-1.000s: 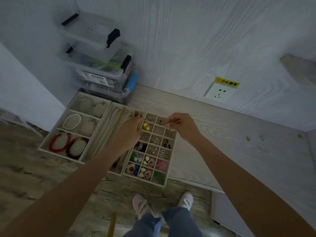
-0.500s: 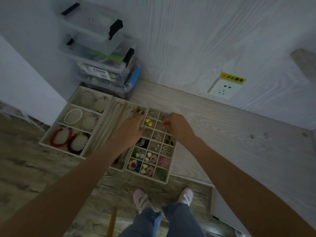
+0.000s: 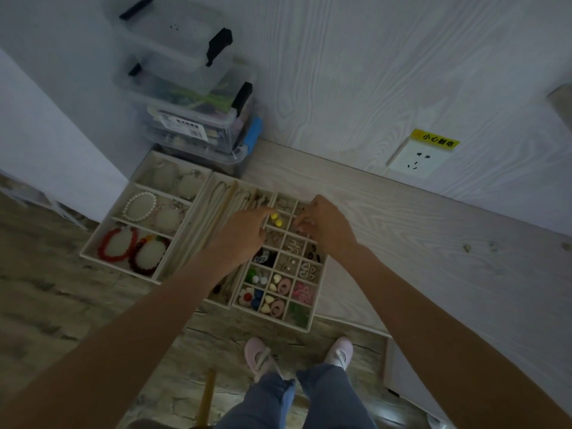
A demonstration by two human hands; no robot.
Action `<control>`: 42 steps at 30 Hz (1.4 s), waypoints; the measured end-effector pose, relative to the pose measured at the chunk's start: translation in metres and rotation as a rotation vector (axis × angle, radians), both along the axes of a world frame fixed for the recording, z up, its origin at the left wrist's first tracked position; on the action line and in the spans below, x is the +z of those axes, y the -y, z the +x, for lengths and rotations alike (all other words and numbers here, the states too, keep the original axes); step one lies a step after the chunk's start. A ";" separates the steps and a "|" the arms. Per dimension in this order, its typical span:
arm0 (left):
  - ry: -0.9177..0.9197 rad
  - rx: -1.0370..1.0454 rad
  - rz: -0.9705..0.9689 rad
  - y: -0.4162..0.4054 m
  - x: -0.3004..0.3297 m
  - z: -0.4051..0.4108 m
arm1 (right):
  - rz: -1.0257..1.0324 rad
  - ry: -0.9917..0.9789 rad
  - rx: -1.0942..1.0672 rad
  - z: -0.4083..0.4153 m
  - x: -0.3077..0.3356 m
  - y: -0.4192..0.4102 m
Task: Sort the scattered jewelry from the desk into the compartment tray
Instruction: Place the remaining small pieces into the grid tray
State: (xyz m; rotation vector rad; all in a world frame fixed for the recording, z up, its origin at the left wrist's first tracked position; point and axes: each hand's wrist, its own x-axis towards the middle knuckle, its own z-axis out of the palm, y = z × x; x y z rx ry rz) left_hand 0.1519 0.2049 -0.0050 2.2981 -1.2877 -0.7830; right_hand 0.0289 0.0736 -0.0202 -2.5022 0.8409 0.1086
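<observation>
Both hands over far end of compartment tray (image 3: pixel 310 305) on counter (image 3: pixel 402 236). Right hand (image 3: pixel 325 226) fingers curled into far-right cell, pinched item too small to tell. Left hand (image 3: pixel 247 233) relaxed, forefinger on divider beside yellow beads (image 3: pixel 276 219). Right hand nearer drop cell.

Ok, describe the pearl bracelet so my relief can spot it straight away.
Start at the stack of clear storage boxes against the wall; the bracelet tray lies just in front of it. The pearl bracelet sits in its middle row, left side. It is the only white bead ring there; the row nearer the person holds red ones.
</observation>
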 end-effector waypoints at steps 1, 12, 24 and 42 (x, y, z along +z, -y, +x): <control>0.004 -0.001 -0.001 0.000 0.000 0.000 | -0.008 0.025 -0.037 -0.002 0.002 0.001; 0.001 -0.013 -0.018 0.002 0.000 -0.002 | -0.180 -0.099 -0.022 0.005 -0.004 -0.008; 0.025 -0.006 -0.063 0.002 0.001 -0.003 | -0.086 -0.063 -0.033 0.005 -0.011 -0.005; 0.223 -0.396 0.011 0.130 0.025 -0.146 | 0.034 0.166 -0.513 -0.200 0.023 0.077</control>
